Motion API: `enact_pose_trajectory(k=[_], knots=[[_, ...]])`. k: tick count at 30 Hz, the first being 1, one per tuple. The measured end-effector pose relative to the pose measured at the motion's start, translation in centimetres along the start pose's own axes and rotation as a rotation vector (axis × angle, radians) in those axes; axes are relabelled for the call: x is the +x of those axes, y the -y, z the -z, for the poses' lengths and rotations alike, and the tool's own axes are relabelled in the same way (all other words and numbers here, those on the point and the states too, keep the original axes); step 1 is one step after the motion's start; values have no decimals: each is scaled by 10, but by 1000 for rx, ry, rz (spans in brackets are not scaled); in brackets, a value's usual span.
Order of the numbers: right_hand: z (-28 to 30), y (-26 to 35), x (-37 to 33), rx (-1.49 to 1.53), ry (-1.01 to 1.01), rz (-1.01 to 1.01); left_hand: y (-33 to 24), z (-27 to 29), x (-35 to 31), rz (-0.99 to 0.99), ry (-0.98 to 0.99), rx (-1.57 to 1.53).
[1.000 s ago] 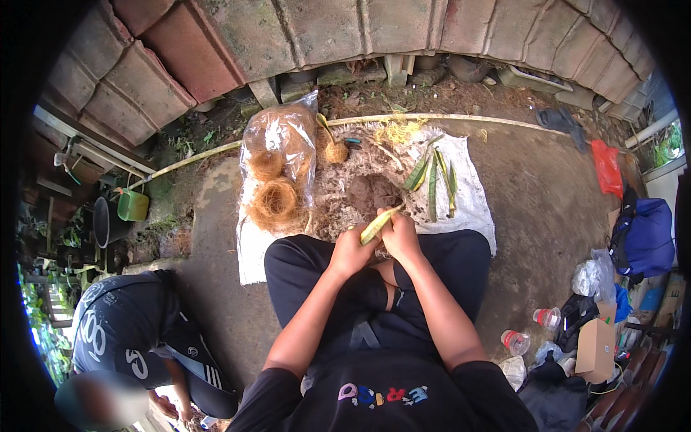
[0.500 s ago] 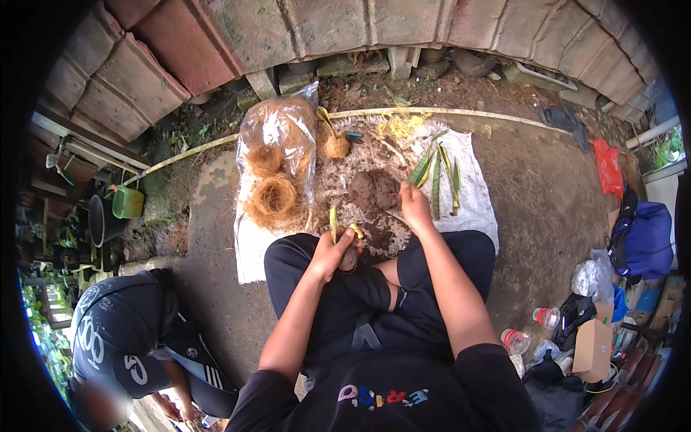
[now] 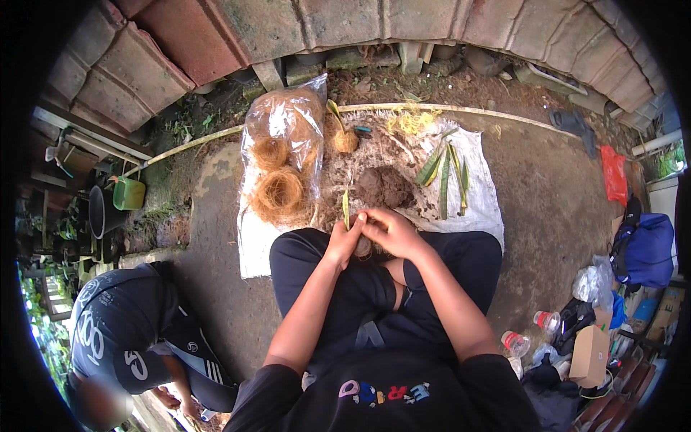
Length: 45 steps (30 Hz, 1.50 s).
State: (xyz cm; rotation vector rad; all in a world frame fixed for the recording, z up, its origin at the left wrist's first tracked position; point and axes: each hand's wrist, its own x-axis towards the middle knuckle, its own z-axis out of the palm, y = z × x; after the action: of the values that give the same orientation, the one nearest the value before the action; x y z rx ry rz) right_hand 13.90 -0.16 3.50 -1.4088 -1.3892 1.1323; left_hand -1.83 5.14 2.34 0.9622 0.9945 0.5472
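Note:
In front of my lap my left hand (image 3: 343,243) is closed round a small plant with a rounded brown root ball (image 3: 364,248). One yellow-green leaf (image 3: 345,209) of the plant stands up above the fingers. My right hand (image 3: 392,232) meets it from the right, fingers bent and pressed together at the top of the ball; what they hold, if anything, is hidden. Just beyond both hands lies a mound of dark, wet soil (image 3: 385,187). To its right rest several long cut leaves (image 3: 445,176).
A white sack sheet (image 3: 479,194) lies under the materials. On its left are a fibre nest (image 3: 278,193) and a clear bag of brown fibre (image 3: 288,119); behind stands a finished-looking fibre ball with a leaf (image 3: 345,140). Another person (image 3: 137,324) bends at lower left. Bags and a cardboard box (image 3: 590,353) sit right.
My right hand has come from the soil mound, back and left, to the plant in my left hand. The left hand keeps its hold. The view has shifted slightly.

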Motion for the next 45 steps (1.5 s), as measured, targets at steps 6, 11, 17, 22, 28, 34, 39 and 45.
enact_pose_trajectory(k=[6,11,17,22,28,34,39,45], knots=[[-5,-8,-30,-231,-260,-23,-5,-3,-5,204,14,125],[13,-28,-44,-81,-476,-139,24,9,3,60,90,-32],[29,-58,-66,732,-593,-331,17,1,-17,148,218,-112],[21,-61,-62,658,-572,-298,12,-21,-34,143,169,19],[15,-52,-67,428,-457,-297,12,-27,-49,193,50,-81],[9,-51,-72,559,-385,-258,38,-21,-35,119,15,-135],[1,-42,-79,548,-352,-207,33,-22,-33,176,109,-132],[1,-31,-86,573,-356,-237,36,-20,-28,220,162,-121]])
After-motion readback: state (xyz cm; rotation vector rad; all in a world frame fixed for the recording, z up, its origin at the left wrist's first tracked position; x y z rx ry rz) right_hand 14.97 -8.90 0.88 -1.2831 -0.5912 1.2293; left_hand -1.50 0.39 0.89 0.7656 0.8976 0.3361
